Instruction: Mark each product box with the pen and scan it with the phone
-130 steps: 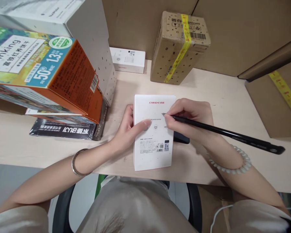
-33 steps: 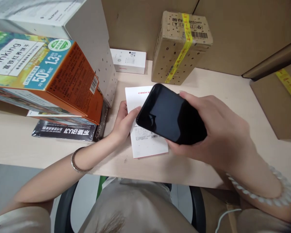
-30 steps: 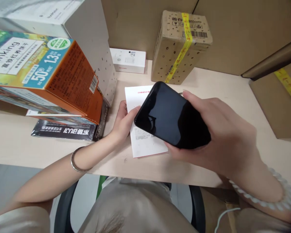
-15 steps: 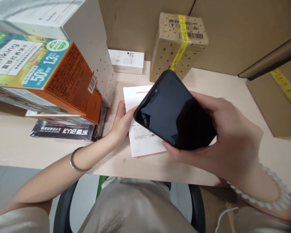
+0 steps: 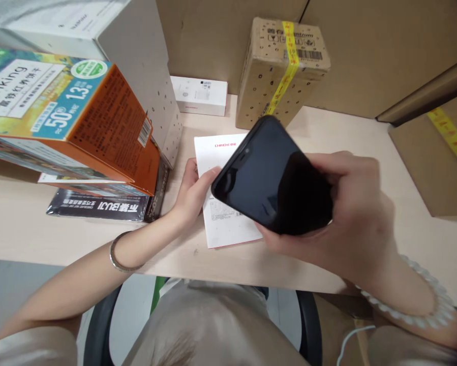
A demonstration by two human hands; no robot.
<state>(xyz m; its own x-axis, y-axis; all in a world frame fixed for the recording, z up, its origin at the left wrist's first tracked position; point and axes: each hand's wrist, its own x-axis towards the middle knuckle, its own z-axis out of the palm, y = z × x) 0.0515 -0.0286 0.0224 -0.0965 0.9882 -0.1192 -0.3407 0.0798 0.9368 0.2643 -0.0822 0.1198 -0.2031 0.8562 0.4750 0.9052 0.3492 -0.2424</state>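
A black smartphone (image 5: 268, 175) with a dark screen is tilted above the table, its screen towards me. My right hand (image 5: 350, 213) is closed round its lower right end, thumb along the near edge. Beneath the phone lies a flat white box (image 5: 228, 226) with red lettering and small printed text; the phone covers much of its right part. My left hand (image 5: 195, 190) pinches the box's left edge, thumb on top and curled fingers at the side. The thumb tip comes close to the phone's left corner; whether they touch I cannot tell.
On the left, an orange biscuit box (image 5: 114, 127) is stacked on a dark box (image 5: 98, 204), beside a large white box (image 5: 136, 66). Behind stand a small white box (image 5: 201, 95) and a taped cardboard carton (image 5: 266, 76). Another carton (image 5: 430, 168) is at the right.
My right hand and the phone have shifted slightly, with the phone's top edge a little lower in view. My left hand keeps its hold on the white box.
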